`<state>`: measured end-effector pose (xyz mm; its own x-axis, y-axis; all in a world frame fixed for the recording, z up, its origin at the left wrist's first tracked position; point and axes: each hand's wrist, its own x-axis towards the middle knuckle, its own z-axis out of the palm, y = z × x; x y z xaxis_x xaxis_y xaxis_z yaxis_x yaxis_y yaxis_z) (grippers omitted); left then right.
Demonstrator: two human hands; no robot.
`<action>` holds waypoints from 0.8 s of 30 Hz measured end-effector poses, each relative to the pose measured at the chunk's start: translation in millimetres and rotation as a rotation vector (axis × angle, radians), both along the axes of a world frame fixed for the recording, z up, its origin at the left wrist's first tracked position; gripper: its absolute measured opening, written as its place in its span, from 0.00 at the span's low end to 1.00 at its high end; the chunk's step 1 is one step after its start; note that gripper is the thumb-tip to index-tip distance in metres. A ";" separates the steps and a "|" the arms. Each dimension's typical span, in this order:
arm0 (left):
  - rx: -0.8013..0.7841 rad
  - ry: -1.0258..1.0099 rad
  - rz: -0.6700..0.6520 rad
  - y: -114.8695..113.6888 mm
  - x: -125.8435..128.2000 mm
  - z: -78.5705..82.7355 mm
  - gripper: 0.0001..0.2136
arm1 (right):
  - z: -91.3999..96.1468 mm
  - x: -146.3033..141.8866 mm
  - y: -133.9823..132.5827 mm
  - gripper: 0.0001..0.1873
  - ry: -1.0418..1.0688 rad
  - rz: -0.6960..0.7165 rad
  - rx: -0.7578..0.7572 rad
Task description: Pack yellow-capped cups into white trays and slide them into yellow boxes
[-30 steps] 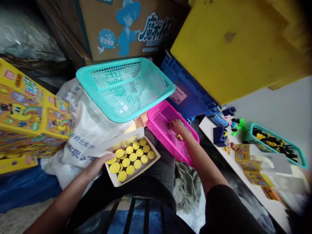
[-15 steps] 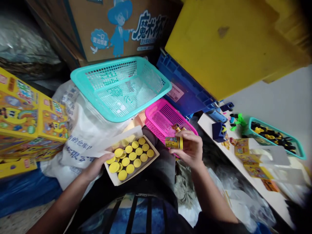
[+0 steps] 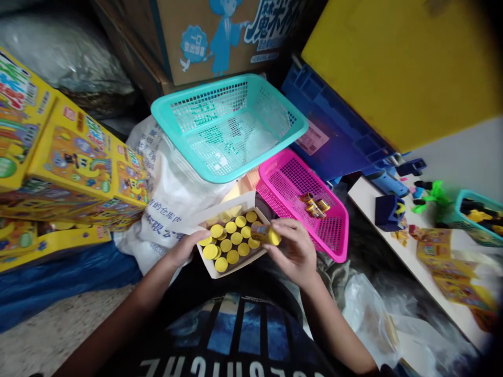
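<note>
1. The person's right hand [image 3: 293,252] pinches a small yellow-labelled cylinder [image 3: 266,235] between thumb and fingers, its round yellow end tilted toward the tray.
2. That cylinder sits just above the right side of a shallow cream cardboard tray [image 3: 208,268], almost touching the rows of flat round yellow discs [image 3: 231,256] packed inside.
3. The left hand [image 3: 183,248] clamps the tray's near left edge, steadying it above the person's lap.
4. The hands are apart, with the tray between them, and neither touches the other.
5. A few more small yellow-labelled cylinders [image 3: 314,205] lie together in a magenta plastic mesh basket [image 3: 338,246], just beyond the right hand.
6. Nearby, a large turquoise plastic mesh basket [image 3: 176,149] rests against a white woven sack with blue print [image 3: 168,209].
7. Bright yellow printed cartons [image 3: 74,157] are stacked at left, while a white board [image 3: 377,209] at right bears a navy block [image 3: 389,212].
</note>
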<state>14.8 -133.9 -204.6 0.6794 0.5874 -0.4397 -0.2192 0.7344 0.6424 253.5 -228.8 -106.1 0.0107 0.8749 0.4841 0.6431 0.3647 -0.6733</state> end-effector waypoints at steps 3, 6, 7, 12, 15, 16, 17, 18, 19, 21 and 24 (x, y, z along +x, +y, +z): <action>0.019 0.019 0.016 0.5 0.1 -0.3 0.26 | -4.0 -18.6 11.1 0.25 -0.129 0.009 -0.127; 0.034 0.020 0.022 1.4 0.0 -0.2 0.25 | -16.7 -31.5 25.5 0.25 -0.217 0.005 -0.308; 0.040 0.018 0.020 1.7 0.0 -0.1 0.26 | -21.5 -34.0 30.4 0.24 -0.251 0.002 -0.378; 0.086 0.019 0.014 3.3 0.5 -0.5 0.27 | -37.2 -44.7 49.6 0.15 -0.392 0.063 -0.533; 0.110 0.022 0.042 3.5 -0.3 -1.1 0.28 | -30.8 -54.7 46.9 0.12 -0.436 0.082 -0.495; 0.104 0.027 0.049 3.4 -1.0 -1.5 0.28 | -24.4 -55.7 43.4 0.12 -0.434 0.081 -0.461; 0.088 0.031 0.045 3.3 -2.0 -2.0 0.28 | -16.0 -53.7 39.6 0.12 -0.417 0.077 -0.412; 0.068 0.034 0.035 3.1 -2.9 -2.7 0.27 | -6.2 -47.3 36.2 0.12 -0.386 0.064 -0.353; 0.050 0.036 0.018 3.0 -3.8 -3.3 0.26 | 4.4 -35.7 34.2 0.11 -0.355 0.030 -0.298; 0.022 0.047 -0.007 3.2 -4.8 -4.2 0.24 | 23.3 4.2 36.9 0.11 -0.348 -0.139 -0.273; 0.020 0.069 0.005 3.8 -4.0 -3.3 0.27 | 31.7 91.4 58.8 0.15 -0.572 -0.495 -0.601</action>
